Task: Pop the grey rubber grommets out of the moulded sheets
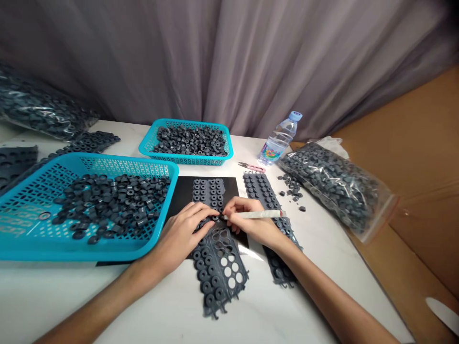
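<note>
Left hand (186,229) flat, fingers spread, pinning rubber sheet (217,258) whose long axis runs away from wrists; right hand (251,220) pinches pen-like tool (256,215), tip at sheet between hands.

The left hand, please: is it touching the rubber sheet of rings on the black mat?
Touching. The head view shows the left hand lying flat on the rubber sheet, fingers pressed onto its rings.
</note>
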Tool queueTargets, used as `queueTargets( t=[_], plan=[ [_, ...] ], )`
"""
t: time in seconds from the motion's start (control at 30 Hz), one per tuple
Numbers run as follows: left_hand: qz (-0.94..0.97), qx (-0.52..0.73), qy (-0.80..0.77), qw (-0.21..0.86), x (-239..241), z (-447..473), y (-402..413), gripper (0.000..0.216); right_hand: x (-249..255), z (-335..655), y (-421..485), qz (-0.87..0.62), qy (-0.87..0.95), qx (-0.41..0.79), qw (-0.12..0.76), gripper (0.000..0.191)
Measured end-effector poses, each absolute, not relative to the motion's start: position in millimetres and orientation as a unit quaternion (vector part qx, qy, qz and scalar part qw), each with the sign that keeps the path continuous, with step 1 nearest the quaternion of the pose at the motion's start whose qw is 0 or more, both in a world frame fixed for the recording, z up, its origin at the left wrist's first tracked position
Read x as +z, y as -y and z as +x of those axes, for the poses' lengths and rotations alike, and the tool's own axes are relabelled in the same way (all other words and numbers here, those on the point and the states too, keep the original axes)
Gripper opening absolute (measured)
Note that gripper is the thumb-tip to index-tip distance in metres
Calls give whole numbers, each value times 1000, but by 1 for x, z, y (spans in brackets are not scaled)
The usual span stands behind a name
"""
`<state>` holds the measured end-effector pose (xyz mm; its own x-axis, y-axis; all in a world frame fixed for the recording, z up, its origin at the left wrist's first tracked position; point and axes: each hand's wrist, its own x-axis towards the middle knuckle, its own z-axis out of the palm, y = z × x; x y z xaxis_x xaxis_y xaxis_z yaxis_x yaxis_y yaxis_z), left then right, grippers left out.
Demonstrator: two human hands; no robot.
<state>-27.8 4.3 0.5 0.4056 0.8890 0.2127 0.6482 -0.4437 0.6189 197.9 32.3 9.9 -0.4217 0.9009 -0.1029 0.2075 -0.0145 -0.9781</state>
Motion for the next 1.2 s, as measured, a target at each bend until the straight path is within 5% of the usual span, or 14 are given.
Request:
queueTargets(
  t=[0.93,1.2],
  plan=[
    [806,268,-478,224,-2,-27,-7,17,11,197,-31,-442,653,541,291,9],
    [858,176,-477,68,9,-19,1,16,16,197,-29,-436,701,495,272,5]
  ],
)
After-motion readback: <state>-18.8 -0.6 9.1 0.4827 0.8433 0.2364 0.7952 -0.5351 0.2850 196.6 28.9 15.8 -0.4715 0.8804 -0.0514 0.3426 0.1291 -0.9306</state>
